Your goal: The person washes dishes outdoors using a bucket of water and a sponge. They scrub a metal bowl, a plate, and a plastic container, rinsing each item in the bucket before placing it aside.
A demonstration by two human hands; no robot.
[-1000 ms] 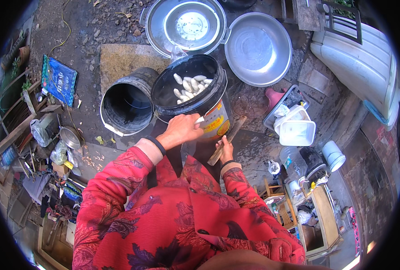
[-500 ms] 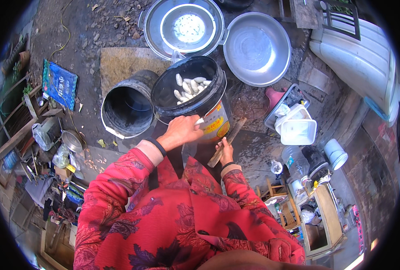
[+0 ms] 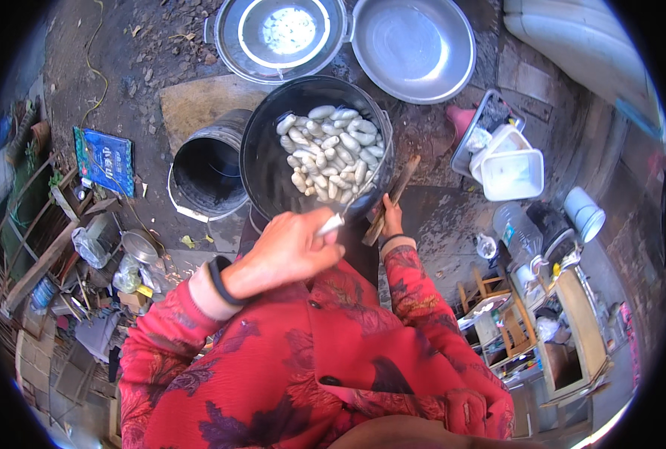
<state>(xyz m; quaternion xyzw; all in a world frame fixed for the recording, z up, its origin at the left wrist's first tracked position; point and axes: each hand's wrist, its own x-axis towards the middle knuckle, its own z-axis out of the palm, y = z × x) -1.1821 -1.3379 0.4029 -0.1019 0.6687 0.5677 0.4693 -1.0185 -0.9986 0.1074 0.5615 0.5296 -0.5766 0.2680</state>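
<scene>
Red patterned jacket fills the lower frame; both forearms rise from it toward the pot.

Left hand [image 3: 292,251], dark band at the wrist, fingers curled shut around the handle of a metal utensil [image 3: 331,223]. The utensil slants up and right, its far end at the near rim of the black pot; whether it touches the contents cannot be told.

Right hand [image 3: 390,222], fingers wrapped narrow around the lower end of a wooden stick [image 3: 391,199]. Stick tilted, upper end leaning against the pot's right side.

Black pot [image 3: 269,161] just ahead of both hands, on the ground. White oblong pieces [image 3: 331,152] piled in its right half; left half dark and bare.

Grey metal bucket [image 3: 209,168] just left of the pot, touching or nearly so, on its side or tilted with the mouth facing up at the camera.

Right of the pot: grey tray [image 3: 461,153] holding white plastic containers [image 3: 511,172]; pink object [image 3: 460,120] just beside it. White cups [image 3: 585,211] further right.

Left: blue printed packet [image 3: 106,159] flat on the ground, clutter of wood and bags beyond it.

Far side: round steel lidded vessel [image 3: 224,37], white contents visible at its centre; wide steel basin [image 3: 414,46] just beside it on the right. Flat brown board [image 3: 194,101] between vessel and bucket.
</scene>
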